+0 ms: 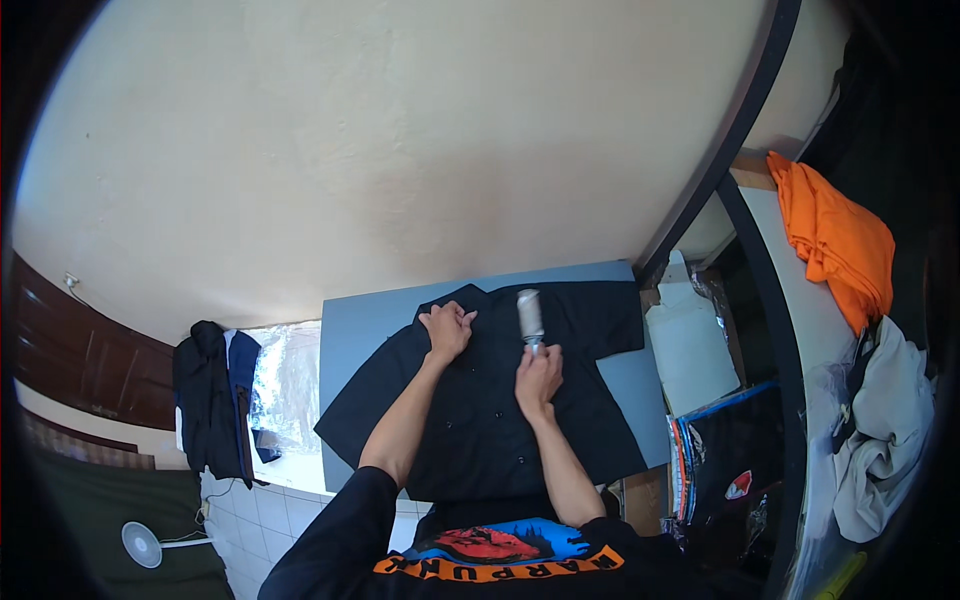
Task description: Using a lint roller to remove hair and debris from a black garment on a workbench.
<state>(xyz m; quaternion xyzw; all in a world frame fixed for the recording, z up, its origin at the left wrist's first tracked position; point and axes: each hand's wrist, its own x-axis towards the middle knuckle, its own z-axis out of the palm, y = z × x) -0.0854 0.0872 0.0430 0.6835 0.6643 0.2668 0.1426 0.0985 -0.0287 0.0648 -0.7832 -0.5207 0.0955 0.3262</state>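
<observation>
A black short-sleeved button shirt [500, 420] lies spread front side up on a grey-blue board [350, 330], its collar toward the wall. Bent fingers of my left hand [448, 332] close on the shirt's collar. My right hand [539, 378] is wrapped round the handle of a lint roller [530, 312]. The roller's pale head points away from me, over the shirt's right front panel, and looks slightly blurred. Whether it touches the cloth I cannot tell.
Dark garments [210, 400] hang left of the board. To the right lie a white sheet [692, 345] and a stack of folded clothes in plastic [735, 470]. A shelf farther right bears orange cloth [835, 240] and pale grey cloth [885, 440]. A white fan [142, 544] stands lower left.
</observation>
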